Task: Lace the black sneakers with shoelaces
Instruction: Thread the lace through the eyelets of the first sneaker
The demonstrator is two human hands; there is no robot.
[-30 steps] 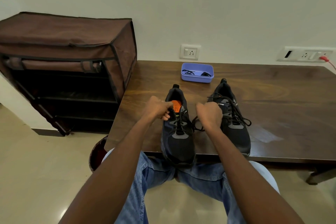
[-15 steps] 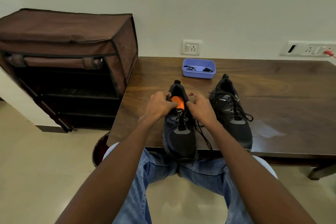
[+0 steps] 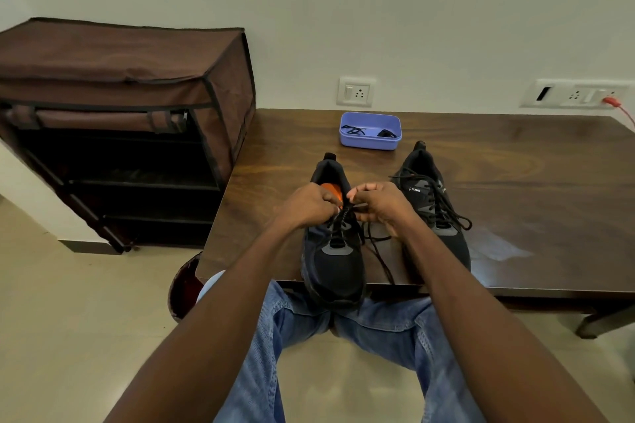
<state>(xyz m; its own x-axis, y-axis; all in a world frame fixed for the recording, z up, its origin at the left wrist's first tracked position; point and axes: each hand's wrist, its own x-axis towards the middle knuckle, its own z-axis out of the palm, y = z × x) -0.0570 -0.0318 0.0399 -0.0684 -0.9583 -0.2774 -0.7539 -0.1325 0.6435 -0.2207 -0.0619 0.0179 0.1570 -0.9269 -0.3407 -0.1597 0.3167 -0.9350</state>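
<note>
Both hands have closed in from a wide pull — left hand (image 3: 311, 204) and right hand (image 3: 379, 206) pinch the black shoelace (image 3: 343, 216) atop the left black mesh sneaker (image 3: 331, 251), likely knotting.

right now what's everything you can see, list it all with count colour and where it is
sneakers: 2, black; left sneaker at table's front edge, right sneaker beside it
shoelace: 1, black, trailing from left sneaker
tray: 1, purple, back of table, black laces inside
table: 1, dark wood
shoe rack: 1, brown fabric, left of table
wall sockets: 2, white; socket, switch panel
jeans: blue
left hand, right hand: pinching lace at left sneaker's top
</note>
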